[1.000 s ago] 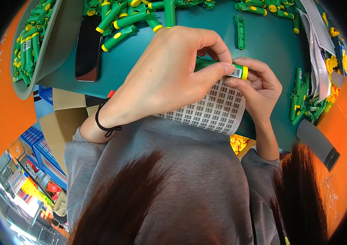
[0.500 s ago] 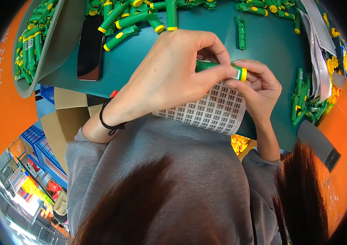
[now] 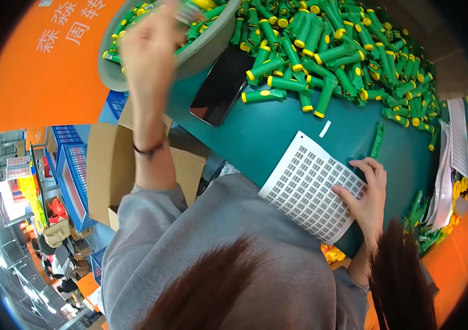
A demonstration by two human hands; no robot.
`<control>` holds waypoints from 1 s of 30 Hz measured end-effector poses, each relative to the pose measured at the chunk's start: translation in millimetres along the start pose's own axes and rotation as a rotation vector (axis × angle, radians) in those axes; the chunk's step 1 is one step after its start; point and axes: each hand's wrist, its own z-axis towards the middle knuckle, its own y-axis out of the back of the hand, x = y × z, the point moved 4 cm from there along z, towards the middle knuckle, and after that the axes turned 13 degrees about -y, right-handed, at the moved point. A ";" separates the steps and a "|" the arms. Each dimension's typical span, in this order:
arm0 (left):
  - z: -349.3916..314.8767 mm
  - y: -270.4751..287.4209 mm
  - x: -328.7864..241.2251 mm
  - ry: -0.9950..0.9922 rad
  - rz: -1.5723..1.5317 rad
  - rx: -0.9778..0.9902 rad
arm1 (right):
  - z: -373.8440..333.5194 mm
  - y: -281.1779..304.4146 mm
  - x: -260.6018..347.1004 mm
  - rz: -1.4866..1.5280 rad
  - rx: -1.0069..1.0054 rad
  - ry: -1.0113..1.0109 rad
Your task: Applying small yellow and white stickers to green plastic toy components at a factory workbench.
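Observation:
My left hand point(image 3: 151, 47) is raised over the grey bin point(image 3: 193, 59) at the far left, smeared by motion. At its fingertips is a blurred tube point(image 3: 194, 10) with a yellow end and a pale label. My right hand point(image 3: 370, 198) lies at the right edge of a white label sheet point(image 3: 311, 190), thumb on the sheet and fingers spread past its edge. The sheet, printed with rows of small barcodes, hangs partly over the table's near edge. Beyond my right fingers lies a single green piece point(image 3: 377, 140).
A big heap of green tubes with yellow caps point(image 3: 327, 52) covers the table's far side. A black phone point(image 3: 220, 88) lies beside the bin, and a small white strip point(image 3: 325, 128) above the sheet. An open cardboard box point(image 3: 110, 170) stands left; papers point(image 3: 442, 181) hang at the right.
My left hand has moved from the middle to above the bin, taking the green tube along. My right hand has let go of the tube and come down on the label sheet. The view has shifted.

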 end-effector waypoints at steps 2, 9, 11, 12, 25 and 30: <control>27.1 13.6 -1.4 -0.051 0.437 0.003 | -6.1 -6.7 -10.5 -0.012 -0.009 -0.064; -100.3 -89.0 -35.6 -0.688 -0.142 0.534 | 14.4 -12.2 1.2 0.113 0.040 -0.045; -144.0 -120.5 -48.9 -0.580 -0.170 0.747 | 12.5 -11.8 0.0 0.135 0.049 -0.135; -158.7 -129.4 -47.6 -0.551 -0.185 0.795 | 13.3 -12.7 -2.0 0.175 0.068 -0.183; -188.0 -148.5 -36.4 -0.654 -0.177 0.689 | 9.5 -12.8 -10.4 0.211 0.028 -0.214; -187.4 -153.2 -36.6 -0.630 -0.183 0.671 | 10.2 -12.3 -6.0 0.203 0.014 -0.190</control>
